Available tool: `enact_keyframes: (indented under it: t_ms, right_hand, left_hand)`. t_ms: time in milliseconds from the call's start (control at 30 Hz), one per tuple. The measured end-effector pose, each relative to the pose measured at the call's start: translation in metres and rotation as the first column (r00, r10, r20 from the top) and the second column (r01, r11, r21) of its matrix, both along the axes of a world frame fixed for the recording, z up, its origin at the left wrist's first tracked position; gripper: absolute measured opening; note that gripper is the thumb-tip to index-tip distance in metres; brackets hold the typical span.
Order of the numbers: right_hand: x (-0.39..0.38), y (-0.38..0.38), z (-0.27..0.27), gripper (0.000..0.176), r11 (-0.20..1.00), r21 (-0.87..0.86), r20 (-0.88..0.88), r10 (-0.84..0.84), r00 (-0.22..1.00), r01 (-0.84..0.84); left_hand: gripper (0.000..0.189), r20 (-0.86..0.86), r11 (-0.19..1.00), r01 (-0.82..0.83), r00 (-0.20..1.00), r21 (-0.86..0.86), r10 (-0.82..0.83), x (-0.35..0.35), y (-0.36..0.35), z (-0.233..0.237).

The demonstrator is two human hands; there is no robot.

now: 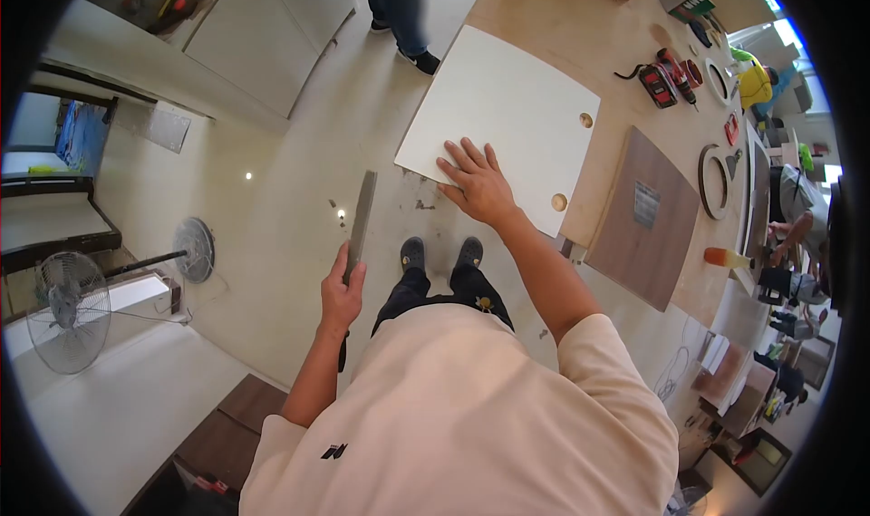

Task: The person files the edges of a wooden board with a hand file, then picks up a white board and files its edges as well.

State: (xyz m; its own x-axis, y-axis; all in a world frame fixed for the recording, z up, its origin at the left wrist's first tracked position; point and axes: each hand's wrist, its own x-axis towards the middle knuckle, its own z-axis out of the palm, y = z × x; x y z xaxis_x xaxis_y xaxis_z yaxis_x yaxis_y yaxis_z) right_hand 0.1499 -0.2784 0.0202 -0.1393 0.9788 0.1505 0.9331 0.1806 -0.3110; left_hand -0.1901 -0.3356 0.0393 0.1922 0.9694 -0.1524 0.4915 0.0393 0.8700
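Observation:
A long, flat grey file [363,215] is gripped in my left hand [343,289], its blade pointing up and away over the floor. My left fingers are closed around its lower end, hiding that part. My right hand [478,185] lies flat on a white panel [507,99], fingers spread, near the panel's front edge. Two round cup holes [559,202] are cut along the panel's right side. The panel rests on the wooden worktable [535,7] and reaches out past its left edge. The file and the panel are apart.
Right of the white panel lies a brown wood-grain board [645,217]. Beyond are a red cordless drill [663,79], a ring [714,183] and an orange bottle [725,258]. A person's legs [399,13] stand past the panel. A fan [68,308] is at left; other people work far right.

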Motion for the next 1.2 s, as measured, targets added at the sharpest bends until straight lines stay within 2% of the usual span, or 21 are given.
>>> enact_keyframes:
  t_ms: [67, 100, 167, 233, 333, 433, 567, 667, 767, 867, 967, 1067, 1133, 1200]
  right_hand:
    - [0.007, 0.005, 0.005, 0.047, 0.996, -0.087, -0.075, -0.008, 0.997, 0.001]
    - [0.014, 0.011, 0.006, 0.046, 0.992, -0.124, -0.112, -0.015, 0.994, 0.001]
    - [0.048, 0.032, -0.014, 0.046, 0.994, -0.025, -0.229, -0.105, 0.968, 0.102]
    - [0.076, 0.047, -0.008, 0.055, 0.903, -0.022, 0.042, -0.427, 0.903, 0.428]
    - [0.089, 0.046, -0.005, 0.064, 0.778, -0.034, 0.151, -0.617, 0.772, 0.628]
    - [0.091, 0.046, -0.007, 0.068, 0.778, -0.104, 0.16, -0.601, 0.783, 0.619]
    - [0.095, 0.05, -0.007, 0.066, 0.791, -0.075, 0.171, -0.59, 0.789, 0.607]
    - [0.093, 0.047, -0.009, 0.066, 0.795, -0.06, 0.169, -0.588, 0.791, 0.604]
    - [0.096, 0.046, -0.012, 0.066, 0.79, -0.055, 0.157, -0.597, 0.787, 0.61]
    - [0.096, 0.049, -0.015, 0.066, 0.795, -0.034, 0.15, -0.595, 0.789, 0.606]
    - [0.094, 0.043, -0.012, 0.065, 0.8, -0.043, 0.164, -0.585, 0.794, 0.598]
    - [0.095, 0.044, -0.013, 0.065, 0.798, -0.048, 0.181, -0.585, 0.791, 0.601]
    - [0.095, 0.045, -0.009, 0.064, 0.806, -0.049, 0.2, -0.57, 0.797, 0.589]
    - [0.095, 0.043, -0.007, 0.064, 0.808, -0.056, 0.183, -0.569, 0.802, 0.586]
  left_hand:
    - [0.053, 0.018, 1.0, -0.02, 1.0, 0.007, 0.02, 0.014, 0.008, 0.018]
    - [0.053, -0.004, 0.998, -0.006, 1.0, 0.068, 0.006, 0.02, 0.014, 0.013]
    - [0.052, -0.052, 0.983, 0.032, 0.998, 0.182, -0.023, 0.027, 0.021, -0.005]
    - [0.052, -0.214, 0.964, 0.132, 0.973, 0.23, -0.082, 0.031, 0.026, -0.016]
    - [0.052, -0.352, 0.921, 0.226, 0.93, 0.317, -0.107, 0.038, 0.03, -0.03]
    - [0.052, -0.435, 0.899, 0.278, 0.894, 0.34, -0.111, 0.045, 0.035, -0.042]
    - [0.053, -0.5, 0.873, 0.328, 0.858, 0.362, -0.115, 0.076, 0.052, -0.06]
    - [0.054, -0.461, 0.87, 0.304, 0.882, 0.388, -0.103, 0.122, 0.077, -0.047]
    - [0.053, -0.516, 0.866, 0.369, 0.842, 0.337, -0.158, 0.119, 0.081, -0.037]
    - [0.052, -0.473, 0.881, 0.307, 0.874, 0.359, -0.112, 0.065, 0.056, -0.043]
    - [0.052, -0.527, 0.912, 0.321, 0.837, 0.255, -0.147, 0.036, 0.049, -0.046]
    - [0.055, -0.478, 0.87, 0.337, 0.867, 0.359, -0.139, 0.081, 0.075, -0.057]
    - [0.056, -0.507, 0.863, 0.386, 0.842, 0.326, -0.185, 0.118, 0.092, -0.042]
    - [0.056, -0.513, 0.86, 0.4, 0.834, 0.316, -0.2, 0.124, 0.099, -0.031]
